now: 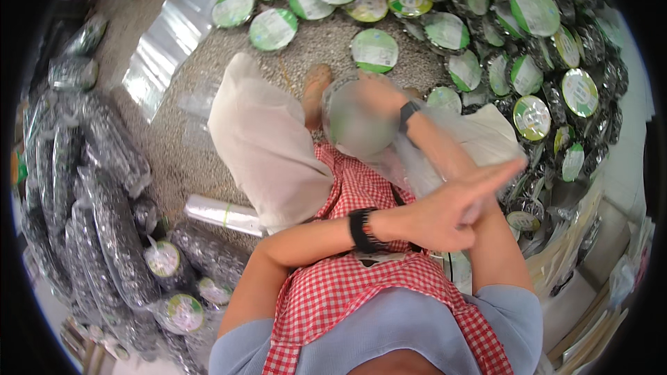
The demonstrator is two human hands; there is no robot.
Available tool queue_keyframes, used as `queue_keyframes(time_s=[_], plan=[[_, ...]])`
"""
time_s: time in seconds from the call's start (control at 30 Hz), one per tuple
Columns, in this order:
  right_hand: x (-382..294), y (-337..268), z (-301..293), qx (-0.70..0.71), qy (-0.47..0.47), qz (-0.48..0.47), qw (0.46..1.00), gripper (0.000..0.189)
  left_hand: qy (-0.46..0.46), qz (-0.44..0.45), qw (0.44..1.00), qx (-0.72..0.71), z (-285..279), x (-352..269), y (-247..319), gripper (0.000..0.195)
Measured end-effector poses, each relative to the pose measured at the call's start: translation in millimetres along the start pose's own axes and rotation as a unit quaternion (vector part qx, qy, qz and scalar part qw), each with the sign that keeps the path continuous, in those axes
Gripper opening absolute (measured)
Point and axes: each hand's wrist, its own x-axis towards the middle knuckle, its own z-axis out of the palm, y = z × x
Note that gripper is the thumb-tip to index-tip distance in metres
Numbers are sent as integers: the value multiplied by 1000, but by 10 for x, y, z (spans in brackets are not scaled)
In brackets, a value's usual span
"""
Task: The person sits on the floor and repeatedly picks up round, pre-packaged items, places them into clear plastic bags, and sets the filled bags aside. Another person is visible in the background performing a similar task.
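Between the knees is a round, clear-wrapped package (359,117) with a pale green top, blurred. My right hand (383,95) lies over its far right part, fingers towards the far rim; whether they grip it is unclear. Clear plastic film (419,164) spreads beside the package, under my right forearm. My left hand (451,213) crosses over the right forearm near the elbow, one finger stretched to the right and the others curled. Whether it pinches any film cannot be made out. Black bands circle both wrists.
Wrapped round packages with green labels (375,51) are piled ahead and to the right. Long wrapped stacks (112,234) fill the left side. A flat clear plastic sheet (169,44) and a plastic roll (224,214) lie on the rough floor. Cartons (578,302) stand at lower right.
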Motion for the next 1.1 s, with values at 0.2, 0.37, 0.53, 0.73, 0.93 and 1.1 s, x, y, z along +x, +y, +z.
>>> queue_keyframes(time_s=[0.2, 0.37, 0.53, 0.73, 0.93, 1.1], plan=[[-1028, -547, -1436, 158, -174, -72, 969, 31, 165, -57, 959, 222, -818, -384, 499, 88], [-2252, 1109, -933, 158, 202, 403, 879, 20, 352, -49, 934, -22, -1631, -1245, 713, 96], [-2630, 3214, 1251, 41, 143, 568, 810, 54, 294, -7, 934, -201, -1651, -1289, 716, 54], [-2631, 3488, 1501, 455, 83, 595, 657, 91, 424, 206, 791, -390, -1651, -2005, 661, 8], [-2332, 2564, 1279, 316, 133, 512, 788, 81, 331, 124, 882, -311, -1455, -798, 584, 4], [-1569, 2739, 402, 471, 239, 414, 742, 82, 243, 78, 932, -256, -1557, -706, 630, 14]])
